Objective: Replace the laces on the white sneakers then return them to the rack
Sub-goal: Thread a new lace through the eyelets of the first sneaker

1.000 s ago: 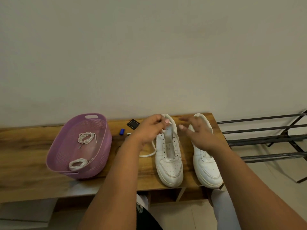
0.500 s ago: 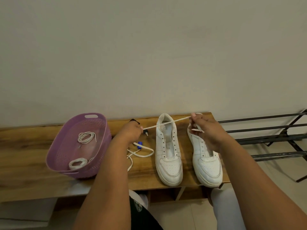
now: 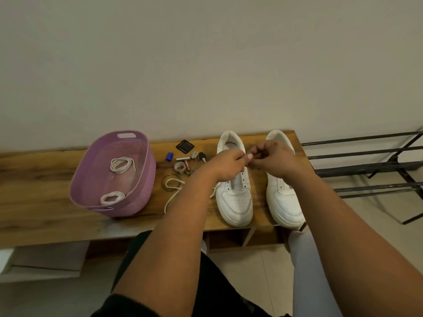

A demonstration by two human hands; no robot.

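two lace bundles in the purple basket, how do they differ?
The far bundle is a loose, open coil with an end trailing out; the near bundle is wound tighter and flatter. The far bundle lies on the basket floor towards the back; the near bundle sits against the front wall. Both are white and neither hand touches them.

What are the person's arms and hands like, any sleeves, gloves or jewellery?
Both forearms are bare up to the frame's lower edge: no sleeves, gloves, watch or bracelets show. The left hand has a pale pink nail showing; no rings can be made out on it or the right hand.
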